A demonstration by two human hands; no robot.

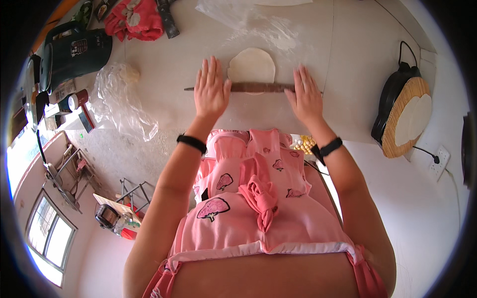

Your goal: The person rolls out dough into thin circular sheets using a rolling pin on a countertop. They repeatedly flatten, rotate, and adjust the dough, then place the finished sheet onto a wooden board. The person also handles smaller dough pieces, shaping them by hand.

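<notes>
A thin dark wooden rolling pin (pixel 257 87) lies crosswise over the near part of a flat round of dough (pixel 252 66). My left hand (pixel 211 87) rests palm down across the pin's left part, fingers stretched forward and not curled around it. On the pin's right part, my right hand (pixel 306 93) is laid flat in the same way. Most of the dough shows beyond the pin, and a small sliver sticks out on the near side. White flour (pixel 279 35) is scattered on the tabletop (pixel 167 74) past the dough.
Left of my hands lie a crumpled clear plastic bag (pixel 119 97), a dark green electric kettle (pixel 80 52) and a red cloth (pixel 136 20). At the right, a round woven tray (pixel 391 130) with flat dough rounds (pixel 413 119) leans over a black appliance (pixel 387 97). Another plastic sheet (pixel 223 13) lies at the back.
</notes>
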